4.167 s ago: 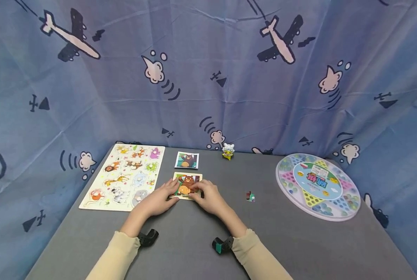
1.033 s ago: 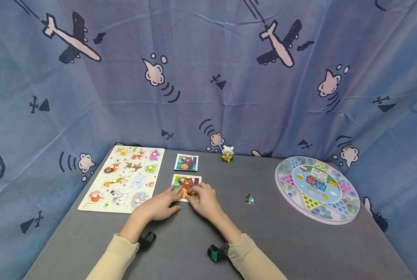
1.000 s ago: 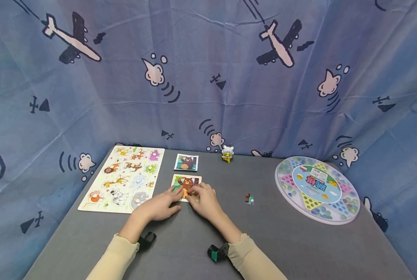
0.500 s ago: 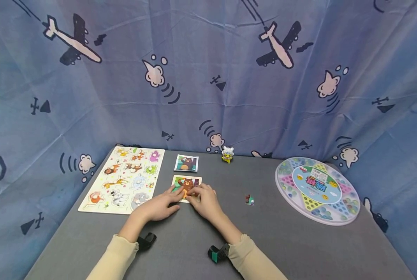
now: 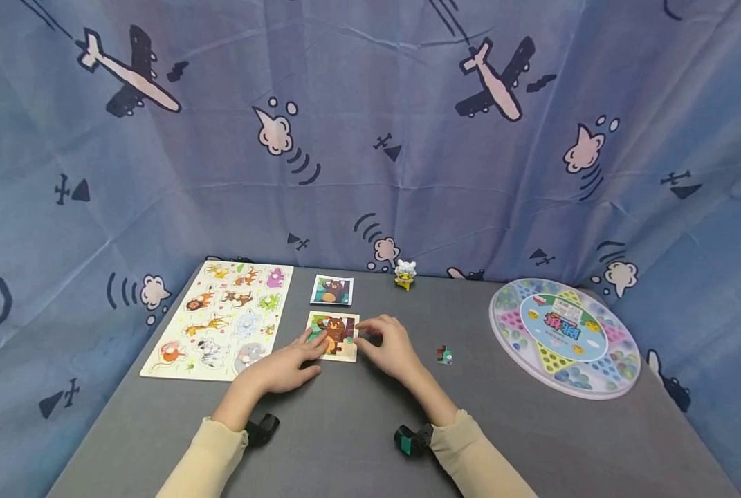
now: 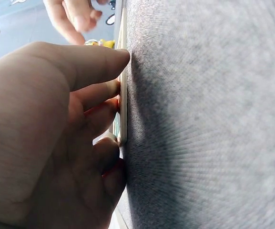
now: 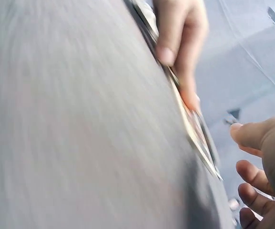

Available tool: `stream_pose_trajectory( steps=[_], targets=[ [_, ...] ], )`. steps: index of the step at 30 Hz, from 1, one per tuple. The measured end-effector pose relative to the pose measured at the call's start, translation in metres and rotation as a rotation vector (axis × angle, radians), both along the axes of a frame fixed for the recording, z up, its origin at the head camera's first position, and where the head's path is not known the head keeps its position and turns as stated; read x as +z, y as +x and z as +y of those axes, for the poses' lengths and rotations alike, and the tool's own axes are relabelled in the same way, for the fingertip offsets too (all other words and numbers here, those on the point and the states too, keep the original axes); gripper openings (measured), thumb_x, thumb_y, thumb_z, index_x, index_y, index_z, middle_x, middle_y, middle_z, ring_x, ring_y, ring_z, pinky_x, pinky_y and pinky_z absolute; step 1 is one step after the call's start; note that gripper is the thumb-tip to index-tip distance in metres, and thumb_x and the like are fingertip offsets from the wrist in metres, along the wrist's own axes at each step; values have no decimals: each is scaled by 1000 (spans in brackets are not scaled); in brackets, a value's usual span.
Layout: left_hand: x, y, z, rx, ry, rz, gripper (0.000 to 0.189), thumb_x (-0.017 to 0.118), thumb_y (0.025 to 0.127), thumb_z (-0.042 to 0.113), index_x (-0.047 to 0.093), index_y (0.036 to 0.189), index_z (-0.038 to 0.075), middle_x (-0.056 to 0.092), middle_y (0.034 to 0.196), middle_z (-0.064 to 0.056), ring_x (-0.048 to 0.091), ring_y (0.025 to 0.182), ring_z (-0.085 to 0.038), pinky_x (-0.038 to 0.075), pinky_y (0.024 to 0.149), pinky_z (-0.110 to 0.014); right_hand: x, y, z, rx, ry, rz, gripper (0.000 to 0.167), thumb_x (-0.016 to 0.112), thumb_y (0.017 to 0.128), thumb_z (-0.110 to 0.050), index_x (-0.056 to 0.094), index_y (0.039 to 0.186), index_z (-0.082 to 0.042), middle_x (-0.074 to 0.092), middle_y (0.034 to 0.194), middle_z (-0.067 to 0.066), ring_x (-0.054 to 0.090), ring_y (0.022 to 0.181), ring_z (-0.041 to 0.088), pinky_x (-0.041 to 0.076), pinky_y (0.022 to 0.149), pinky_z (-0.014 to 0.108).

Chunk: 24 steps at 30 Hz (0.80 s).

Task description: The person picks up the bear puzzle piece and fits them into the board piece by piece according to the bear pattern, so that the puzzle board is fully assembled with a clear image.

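Observation:
A small square jigsaw board with a brown bear picture lies on the grey table, a patch of bare pale wood showing at its lower right. My left hand rests with its fingers on the board's left part; in the left wrist view its thumb touches the edge of the board. Just off the board's right edge is my right hand, fingers apart and lightly bent, with nothing between them in the right wrist view. One loose jigsaw piece, green and brown, lies to the right of that hand.
Behind the board is a matching bear picture card. A large animal peg board lies left, near my left hand. A small yellow-and-white figurine stands at the back. The round Chinese checkers board lies far right.
My right hand has drawn away from the bear jigsaw to the right, uncovering its lower right part. My left hand has stayed on the board.

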State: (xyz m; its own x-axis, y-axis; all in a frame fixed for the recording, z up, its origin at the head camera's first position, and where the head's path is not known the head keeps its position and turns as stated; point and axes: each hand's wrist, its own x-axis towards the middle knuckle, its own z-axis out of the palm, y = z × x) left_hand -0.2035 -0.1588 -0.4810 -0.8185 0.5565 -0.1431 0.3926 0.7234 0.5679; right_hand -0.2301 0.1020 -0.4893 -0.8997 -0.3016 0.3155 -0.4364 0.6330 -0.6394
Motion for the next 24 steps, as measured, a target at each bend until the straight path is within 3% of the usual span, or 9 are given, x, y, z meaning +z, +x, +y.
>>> stream_pose_trajectory(
  steps=[11,19,24],
  targets=[
    [-1,-1,1,-25,13,-6,58,58,110,21,41,162,3,21,176,-12,5,163,-41,15,130,-63,13,-6,99,-215,-26,10,29,83,94,-16,79,120,-6,73,104,15,68,98,33,56,88,52],
    [-1,1,1,-13,3,-19,59,59,110,23,40,163,5,19,177,-11,4,163,-42,17,129,-65,6,1,151,-305,-62,-31,35,79,97,-17,73,126,2,72,104,16,67,97,31,55,87,41],
    [-2,1,0,-19,13,-7,59,59,110,23,41,163,6,21,176,-10,5,163,-43,17,128,-66,-6,8,165,-299,-80,-60,35,80,97,-18,74,124,3,73,101,13,65,92,22,53,81,29]
  ],
)
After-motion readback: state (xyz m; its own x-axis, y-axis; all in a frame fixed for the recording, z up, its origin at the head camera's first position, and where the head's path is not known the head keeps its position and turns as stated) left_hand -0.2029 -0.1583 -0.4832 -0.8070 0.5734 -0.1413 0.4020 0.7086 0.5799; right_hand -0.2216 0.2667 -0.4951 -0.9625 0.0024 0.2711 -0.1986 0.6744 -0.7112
